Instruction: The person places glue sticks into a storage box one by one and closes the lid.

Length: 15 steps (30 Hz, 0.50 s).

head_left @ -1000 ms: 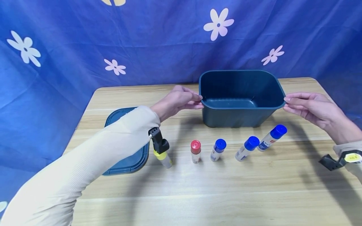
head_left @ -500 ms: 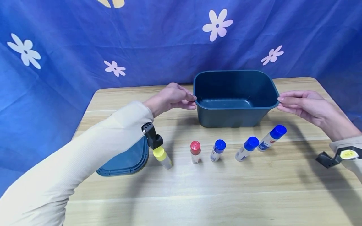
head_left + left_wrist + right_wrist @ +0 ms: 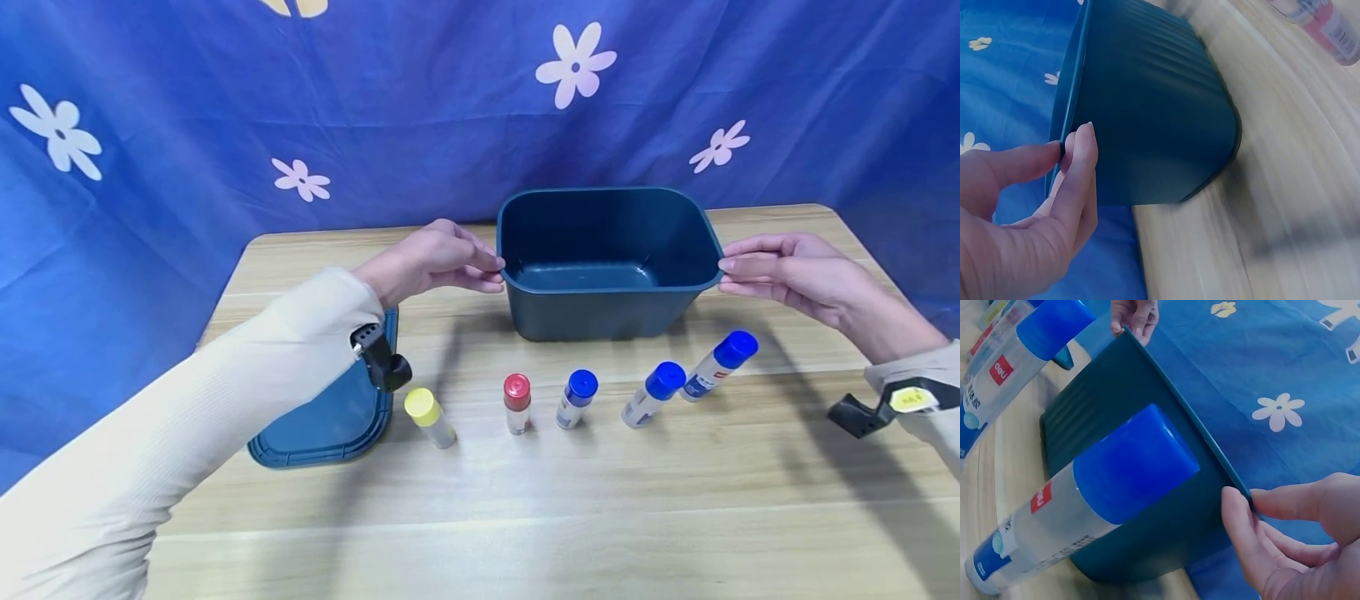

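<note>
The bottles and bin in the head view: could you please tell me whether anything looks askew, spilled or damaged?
Nothing stands out: the five bottles stand capped with no spill visible, and the bin, held by the left hand and right hand, looks upright and whole. A sleeve hides part of the lid.

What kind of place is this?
Probably a little tabletop filming spot, though the rest of the room is out of view: a flowered blue cloth hangs behind a wood-grain table, and there are what look like black wrist cameras.
</note>
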{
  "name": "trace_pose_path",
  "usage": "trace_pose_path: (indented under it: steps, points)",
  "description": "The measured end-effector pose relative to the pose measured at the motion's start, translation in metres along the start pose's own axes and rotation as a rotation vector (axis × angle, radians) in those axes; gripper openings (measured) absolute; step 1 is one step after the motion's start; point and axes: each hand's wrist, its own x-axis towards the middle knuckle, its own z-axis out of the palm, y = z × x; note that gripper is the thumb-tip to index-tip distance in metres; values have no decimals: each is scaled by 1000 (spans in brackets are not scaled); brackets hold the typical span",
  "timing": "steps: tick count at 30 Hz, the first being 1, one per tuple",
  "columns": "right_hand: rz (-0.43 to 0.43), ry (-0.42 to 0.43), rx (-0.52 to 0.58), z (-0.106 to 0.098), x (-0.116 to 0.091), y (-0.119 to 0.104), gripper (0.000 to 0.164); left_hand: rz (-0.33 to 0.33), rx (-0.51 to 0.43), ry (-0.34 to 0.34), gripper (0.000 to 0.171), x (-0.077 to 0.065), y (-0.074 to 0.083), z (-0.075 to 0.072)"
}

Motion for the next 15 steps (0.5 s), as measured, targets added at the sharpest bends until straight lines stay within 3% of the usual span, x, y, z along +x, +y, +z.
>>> trace_pose_path:
  steps: [5, 15]
  points:
    - [-12, -48, -119, 8, 0, -5, 18, -9, -13, -3, 13, -3, -4, -7]
    - [1, -33, -201, 22, 0, -8, 17, -24, -34, -24, 10, -10, -13, -16]
